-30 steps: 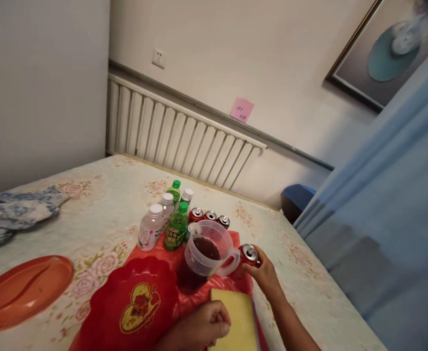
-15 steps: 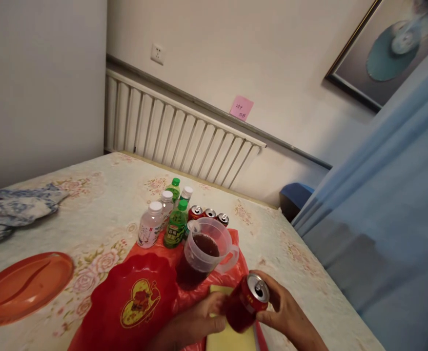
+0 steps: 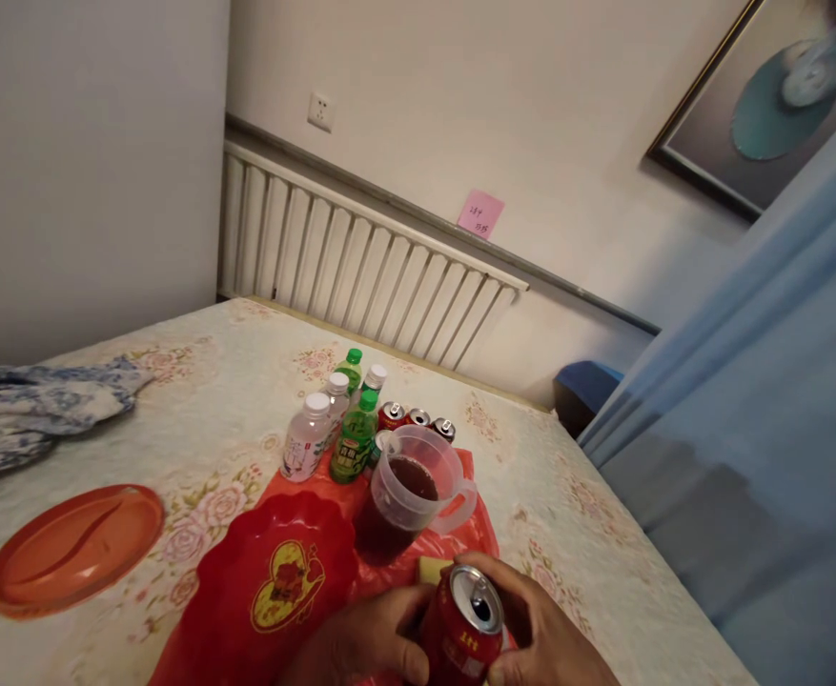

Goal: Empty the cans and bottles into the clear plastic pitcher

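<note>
An opened red drink can (image 3: 462, 624) with a silver top is held upright between my two hands at the bottom of the view. My left hand (image 3: 367, 634) grips its left side, while my right hand (image 3: 542, 624) wraps round the right. Just beyond the can stands a clear plastic jug (image 3: 418, 486), partly filled with dark brown liquid, its handle turned right. A red scalloped tray (image 3: 281, 534) with a yellow heart print lies left of the jug. Under my hands shows a bit of something yellow (image 3: 432, 570), mostly covered.
Behind the jug stand several bottles with green caps (image 3: 356, 433) or white caps (image 3: 307, 438), and three cans (image 3: 418, 417). A red plastic sheet (image 3: 475, 519) lies beneath them. An orange oval lid (image 3: 78, 548) and bunched cloth (image 3: 52, 410) sit left; a blue curtain (image 3: 761, 429) hangs right.
The can has come down and closer to me, with both hands still round it. It covers more of the yellow thing. The whole view has shifted slightly.
</note>
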A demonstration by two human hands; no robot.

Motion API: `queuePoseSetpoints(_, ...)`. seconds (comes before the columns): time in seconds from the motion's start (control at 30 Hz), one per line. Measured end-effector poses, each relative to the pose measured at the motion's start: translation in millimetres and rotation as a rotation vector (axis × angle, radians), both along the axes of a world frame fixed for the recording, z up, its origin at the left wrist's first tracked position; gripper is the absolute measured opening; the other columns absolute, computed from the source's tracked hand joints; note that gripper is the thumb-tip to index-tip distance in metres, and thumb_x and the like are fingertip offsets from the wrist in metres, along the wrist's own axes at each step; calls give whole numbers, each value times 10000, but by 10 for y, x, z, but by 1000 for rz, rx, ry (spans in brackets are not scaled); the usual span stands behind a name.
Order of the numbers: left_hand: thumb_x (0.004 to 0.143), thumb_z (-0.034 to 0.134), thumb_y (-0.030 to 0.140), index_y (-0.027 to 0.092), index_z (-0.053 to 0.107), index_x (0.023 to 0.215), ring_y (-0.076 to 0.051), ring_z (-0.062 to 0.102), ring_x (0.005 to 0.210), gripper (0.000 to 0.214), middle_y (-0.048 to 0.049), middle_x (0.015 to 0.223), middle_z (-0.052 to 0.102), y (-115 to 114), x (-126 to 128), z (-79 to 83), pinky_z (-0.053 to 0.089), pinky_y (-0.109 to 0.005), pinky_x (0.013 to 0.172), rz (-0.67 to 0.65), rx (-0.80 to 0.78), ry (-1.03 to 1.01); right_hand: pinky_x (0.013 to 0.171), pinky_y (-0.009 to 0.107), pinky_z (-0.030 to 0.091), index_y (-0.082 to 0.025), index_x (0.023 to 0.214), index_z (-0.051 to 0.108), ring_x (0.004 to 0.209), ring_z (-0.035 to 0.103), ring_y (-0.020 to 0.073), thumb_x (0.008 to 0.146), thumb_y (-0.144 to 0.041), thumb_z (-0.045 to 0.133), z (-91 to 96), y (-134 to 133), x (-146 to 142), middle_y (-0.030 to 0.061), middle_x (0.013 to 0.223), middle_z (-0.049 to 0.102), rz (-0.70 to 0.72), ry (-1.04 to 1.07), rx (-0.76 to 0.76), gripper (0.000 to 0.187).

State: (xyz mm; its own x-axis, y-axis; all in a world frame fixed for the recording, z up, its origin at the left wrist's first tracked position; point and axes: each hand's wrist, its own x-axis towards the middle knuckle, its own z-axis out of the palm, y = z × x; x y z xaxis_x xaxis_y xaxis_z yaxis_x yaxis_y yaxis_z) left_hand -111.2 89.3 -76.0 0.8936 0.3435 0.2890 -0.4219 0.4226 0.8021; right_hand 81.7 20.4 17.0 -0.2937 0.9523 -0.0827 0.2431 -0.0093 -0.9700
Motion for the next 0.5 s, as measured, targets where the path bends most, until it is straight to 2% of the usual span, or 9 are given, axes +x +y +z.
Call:
queuePoseSetpoints(0.13, 525, 883, 484, 186, 556, 1289, -375, 486, 1252, 883, -110, 1255, 619, 23, -56, 33, 326, -504, 1066, 31, 29, 8, 1076, 435, 376, -241, 1293, 576, 1232, 544, 330, 556, -562, 842, -112, 24, -3, 116, 1288, 619, -45, 0, 33, 846)
queuePoseSetpoints(0.23, 533, 884, 431, 169, 517, 1323, -360, 480, 1246, 909, -115, 1261, 607, 45, -75, -7, 310, -491, 1083, 130, 26, 7, 1093, 434, 372, -224, 1341, 526, 1272, 517, 320, 585, -568, 825, -212, 42, -26, 139, 1344, 582, -113, -44, 106, 883)
queuePoseSetpoints(0.33, 535, 874, 314, 175, 502, 1324, -339, 498, 1212, 883, -95, 1229, 620, 58, -60, -97, 346, -475, 1061, 236, 39, 42, 1096, 445, 382, -214, 1366, 505, 1278, 512, 323, 606, -464, 840, -283, 31, -94, 143, 1365, 568, -205, -156, 202, 867)
queuePoseSetpoints(0.5, 524, 825, 124, 205, 473, 1338, -307, 529, 1182, 891, -75, 1248, 611, 62, -40, -180, 401, -433, 1026, 363, 110, 112, 1145, 486, 315, -239, 1338, 548, 1318, 465, 343, 514, -219, 859, -351, 12, -254, 94, 1384, 562, -347, -351, 283, 881)
